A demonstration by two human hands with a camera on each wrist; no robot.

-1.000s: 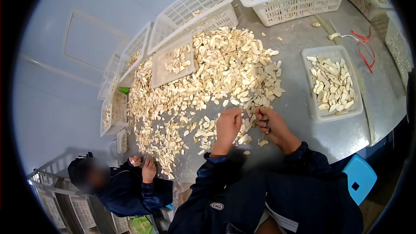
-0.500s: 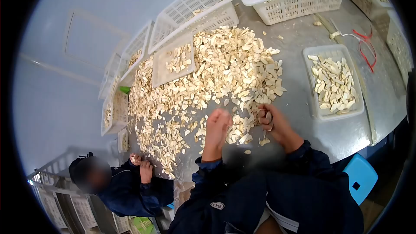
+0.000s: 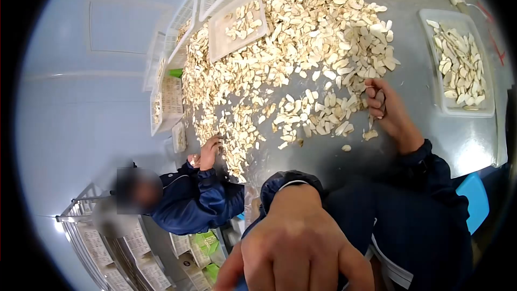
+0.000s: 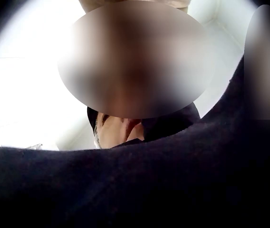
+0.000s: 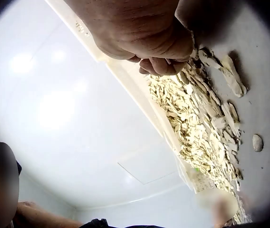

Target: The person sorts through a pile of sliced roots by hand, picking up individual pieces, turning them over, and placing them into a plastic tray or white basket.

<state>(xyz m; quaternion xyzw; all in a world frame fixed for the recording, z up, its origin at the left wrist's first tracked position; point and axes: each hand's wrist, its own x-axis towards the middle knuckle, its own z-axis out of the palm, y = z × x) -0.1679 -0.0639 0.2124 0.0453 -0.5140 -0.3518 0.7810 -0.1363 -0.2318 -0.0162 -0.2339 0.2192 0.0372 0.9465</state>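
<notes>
Pale dried slices (image 3: pixel 323 27) lie in a wide heap on the metal table. Low over the table, right of the loose slices, my right hand (image 3: pixel 396 113) has its fingers curled round a few slices (image 3: pixel 381 97). The right wrist view shows that hand (image 5: pixel 139 28) from close by, above the slices (image 5: pixel 187 123). My left hand (image 3: pixel 299 242) is raised near the head camera, back of the hand up, away from the slices; its fingertips run out of the frame. Dark cloth and a blurred area fill much of the left wrist view.
A white tray of slices (image 3: pixel 435 91) stands at the right; another tray (image 3: pixel 218 35) sits on the heap. White baskets (image 3: pixel 186 13) line the far edge. At the left, another person (image 3: pixel 194 199) has both hands by the slices. A blue stool (image 3: pixel 476 202) is below right.
My left hand has left the slices and come up towards the head. The head view has shifted, so the table appears higher and farther right. The right hand stays curled near the heap's edge.
</notes>
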